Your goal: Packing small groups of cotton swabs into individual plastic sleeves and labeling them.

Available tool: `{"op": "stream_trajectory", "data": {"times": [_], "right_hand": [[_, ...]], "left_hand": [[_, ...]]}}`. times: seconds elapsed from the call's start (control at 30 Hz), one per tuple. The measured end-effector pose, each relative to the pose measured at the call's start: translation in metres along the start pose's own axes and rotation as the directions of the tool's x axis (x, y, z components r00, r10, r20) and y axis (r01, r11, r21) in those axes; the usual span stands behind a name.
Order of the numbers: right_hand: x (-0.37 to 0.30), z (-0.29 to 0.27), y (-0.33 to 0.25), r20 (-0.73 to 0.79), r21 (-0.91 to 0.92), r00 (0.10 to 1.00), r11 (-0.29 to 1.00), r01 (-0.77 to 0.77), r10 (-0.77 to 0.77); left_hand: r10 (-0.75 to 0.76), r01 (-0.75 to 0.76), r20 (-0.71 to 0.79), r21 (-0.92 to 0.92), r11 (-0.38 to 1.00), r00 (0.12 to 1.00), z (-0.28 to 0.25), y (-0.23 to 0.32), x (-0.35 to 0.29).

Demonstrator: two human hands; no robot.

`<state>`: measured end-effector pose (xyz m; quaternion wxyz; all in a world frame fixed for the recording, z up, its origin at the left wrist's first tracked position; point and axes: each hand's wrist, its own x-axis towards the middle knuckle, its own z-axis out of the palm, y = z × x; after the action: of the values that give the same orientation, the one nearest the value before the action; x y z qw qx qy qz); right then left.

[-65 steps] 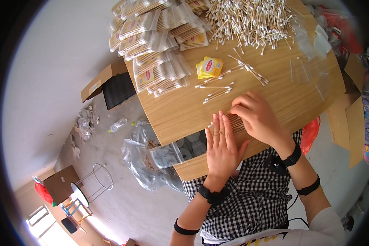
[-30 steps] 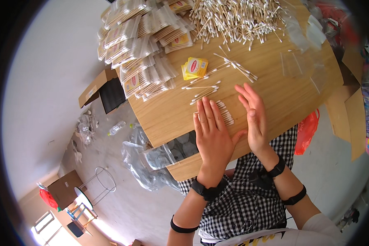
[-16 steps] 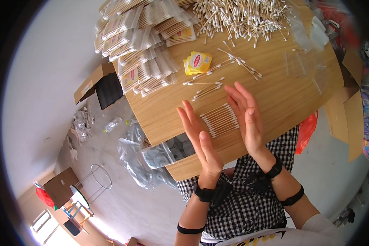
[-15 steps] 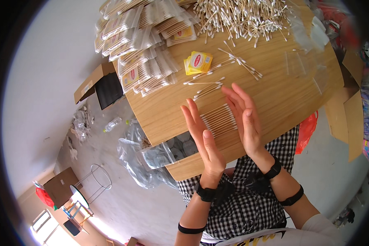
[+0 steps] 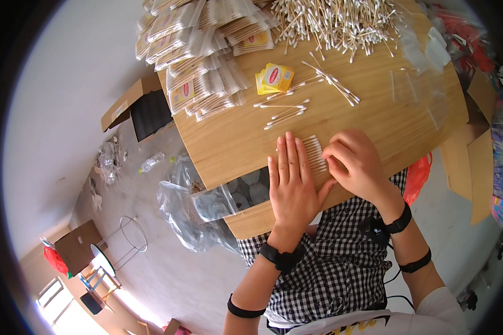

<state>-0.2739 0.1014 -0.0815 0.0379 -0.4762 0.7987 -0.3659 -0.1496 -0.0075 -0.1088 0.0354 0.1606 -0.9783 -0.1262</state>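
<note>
A row of cotton swabs (image 5: pixel 315 152) lies side by side on the wooden table (image 5: pixel 218 145) near its front edge. My left hand (image 5: pixel 293 198) rests flat over the left part of the row, fingers stretched forward and hiding many of the swabs. At the row's right end is my right hand (image 5: pixel 359 164), its fingers curled into a pinch against the swab tips. Whether anything is between those fingertips is hidden. Beyond the hands lie a few loose swabs (image 5: pixel 285 117), more crossed swabs (image 5: pixel 335 82) and a small stack of yellow cards (image 5: pixel 276 78).
Filled clear packs of swabs (image 5: pixel 201 84) are piled at the far left, beside a big heap of loose swabs (image 5: pixel 335 25). Clear plastic sleeves (image 5: pixel 411 86) lie at the right. A cardboard box (image 5: pixel 458 162) stands off the table's right edge; a plastic bag (image 5: pixel 179 212) is on the floor left.
Both hands were upright on either side of the swab row. The left has come down flat over it, and the right has curled its fingers at the right end.
</note>
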Motion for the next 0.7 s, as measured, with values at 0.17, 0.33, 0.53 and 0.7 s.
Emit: {"op": "stream_trajectory", "data": {"times": [0.17, 0.33, 0.53, 0.7], "right_hand": [[0.013, -0.003, 0.004, 0.179, -0.116, 0.976, 0.983, 0.143, -0.121], [0.02, -0.004, 0.005, 0.279, -0.159, 0.951, 0.97, 0.181, -0.132], [0.004, -0.026, 0.007, 0.232, -0.229, 0.972, 0.969, 0.093, -0.039], [-0.064, -0.112, 0.009, 0.109, -0.308, 0.888, 0.864, -0.397, 0.447]], "left_hand": [[0.012, -0.012, 0.002, -0.05, 0.999, 1.0, 0.003, -0.001, 0.0], [0.017, -0.019, -0.016, -0.085, 0.996, 1.0, 0.003, -0.001, -0.001], [0.001, -0.002, -0.004, -0.096, 0.995, 1.0, 0.003, -0.001, 0.0], [0.008, -0.019, -0.077, -0.144, 0.989, 0.997, 0.003, -0.003, -0.004]]}}
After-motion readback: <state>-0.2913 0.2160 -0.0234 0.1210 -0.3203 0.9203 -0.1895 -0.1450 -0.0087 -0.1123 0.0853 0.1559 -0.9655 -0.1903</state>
